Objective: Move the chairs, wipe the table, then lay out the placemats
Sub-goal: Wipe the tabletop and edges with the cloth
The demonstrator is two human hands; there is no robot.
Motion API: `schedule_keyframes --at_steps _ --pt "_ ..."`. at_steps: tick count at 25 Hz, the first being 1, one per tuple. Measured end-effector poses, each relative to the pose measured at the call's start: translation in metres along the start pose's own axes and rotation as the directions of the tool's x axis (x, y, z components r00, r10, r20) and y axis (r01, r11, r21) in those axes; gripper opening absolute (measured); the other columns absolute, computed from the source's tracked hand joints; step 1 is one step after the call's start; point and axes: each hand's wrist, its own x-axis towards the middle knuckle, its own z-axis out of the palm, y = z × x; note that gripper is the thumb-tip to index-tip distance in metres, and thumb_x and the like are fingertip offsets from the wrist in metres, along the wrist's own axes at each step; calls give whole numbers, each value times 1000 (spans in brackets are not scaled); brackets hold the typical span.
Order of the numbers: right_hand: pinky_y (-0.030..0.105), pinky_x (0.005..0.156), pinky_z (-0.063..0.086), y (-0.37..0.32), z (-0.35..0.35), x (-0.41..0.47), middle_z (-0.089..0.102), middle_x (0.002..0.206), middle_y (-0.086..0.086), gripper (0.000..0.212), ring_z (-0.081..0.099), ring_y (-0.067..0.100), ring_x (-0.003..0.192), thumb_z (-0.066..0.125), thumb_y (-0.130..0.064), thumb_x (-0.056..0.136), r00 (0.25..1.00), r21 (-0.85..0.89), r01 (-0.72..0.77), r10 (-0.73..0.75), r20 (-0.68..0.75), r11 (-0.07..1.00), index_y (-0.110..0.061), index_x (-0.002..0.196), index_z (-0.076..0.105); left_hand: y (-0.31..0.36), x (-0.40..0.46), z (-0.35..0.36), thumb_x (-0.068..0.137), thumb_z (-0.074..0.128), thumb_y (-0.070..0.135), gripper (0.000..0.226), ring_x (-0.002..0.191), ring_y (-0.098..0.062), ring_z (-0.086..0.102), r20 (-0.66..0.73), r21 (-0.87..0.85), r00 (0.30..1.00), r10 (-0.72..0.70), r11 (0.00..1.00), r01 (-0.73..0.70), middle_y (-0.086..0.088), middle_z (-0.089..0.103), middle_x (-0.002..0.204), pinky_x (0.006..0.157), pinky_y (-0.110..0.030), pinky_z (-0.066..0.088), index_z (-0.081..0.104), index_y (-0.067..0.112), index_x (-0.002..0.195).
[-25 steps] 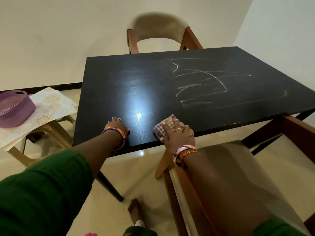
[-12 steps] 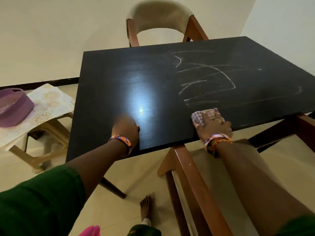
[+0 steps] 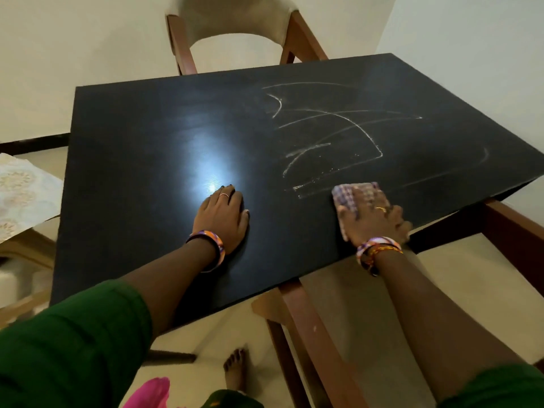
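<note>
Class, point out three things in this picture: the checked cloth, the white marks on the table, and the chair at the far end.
checked cloth [image 3: 354,192]: head view, its far edge beyond the fingers.
white marks [image 3: 347,117]: head view, a long streak.
chair [image 3: 235,16]: head view, its padded backrest.

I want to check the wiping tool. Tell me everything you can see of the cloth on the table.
The cloth is a small checked rag, purple and pale squares, soft woven fabric by its look, folded into a flat pad. It lies on the black table near the front right edge, beside the chalk-like marks. The right hand presses flat on it, covering its near half; motion blurs the pattern.
</note>
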Motion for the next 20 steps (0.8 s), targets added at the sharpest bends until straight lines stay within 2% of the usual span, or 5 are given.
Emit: schedule_keyframes --at_steps 3,5,11,16,20 --pt "57 114 7 8 3 3 6 159 7 65 4 39 143 30 -56 94 983 58 -165 169 -71 985 -27 150 13 -9 23 -1 94 42 29 33 135 -30 36 -37 -60 999 -21 998 19 -12 42 144 109 -39 28 52 9 118" --pt "59 113 13 -11 7 -6 12 157 13 67 10 42 141 35 -55 92 982 63 -120 127 -140 991 -25 149 17 -10 40 2 94 42 27 30 135 -29 36 -63 -110 997 -53 993 46 -10 42 144 108 -39 26 53 10 117" --pt "52 103 24 -95 36 -33 23 156 -1 65 26 32 139 25 -62 81 876 -32 463 -462 -136 886 -42 143 29 0 86 7 96 35 26 38 145 -24 20 -56 -174 986 -154 974 142 -8 29 154 117 -43 15 44 10 129" --pt "53 107 18 -19 23 41 11 159 -4 61 17 32 139 28 -59 91 988 -7 2 -3 -155 1000 -40 148 17 -2 88 10 96 34 26 35 145 -24 19 -64 -185 986 -156 972 142 -6 29 154 117 -42 13 45 12 126" --pt "62 108 16 -14 14 52 14 156 14 71 16 46 136 30 -66 85 963 54 -257 261 -70 965 -35 147 17 -1 91 12 96 33 27 38 145 -24 19 -75 -174 984 -161 974 146 -7 29 154 116 -42 13 44 12 129"
